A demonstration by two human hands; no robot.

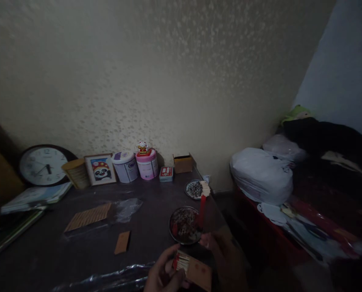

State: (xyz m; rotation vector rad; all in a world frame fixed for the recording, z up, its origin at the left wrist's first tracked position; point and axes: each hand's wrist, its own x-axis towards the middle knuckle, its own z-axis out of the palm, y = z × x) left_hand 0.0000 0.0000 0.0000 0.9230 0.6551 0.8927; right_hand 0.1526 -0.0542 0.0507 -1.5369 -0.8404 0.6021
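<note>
Head view: near the surface's [77, 251] front edge my left fingers [164, 273] clamp an open matchbox [193, 269], my right fingers [213, 243] pinch a red candle [202, 209] upright over the bowl [184, 225], wick apparently unlit.

Two tins [125, 166], two dishes [185, 225], one clock [43, 165]

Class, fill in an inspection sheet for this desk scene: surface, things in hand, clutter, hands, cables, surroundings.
Surface: dark table, dimly lit.
Things in hand: open matchbox held low; red stick upright over a round dish.
Clutter: wall clock, panda picture, two tins, second dish, plastic wrap.
Hands: left hand grips the matchbox; right hand holds the red stick.
Cables: nothing seen.
Surroundings: speckled wall, white bags to the right.
</note>
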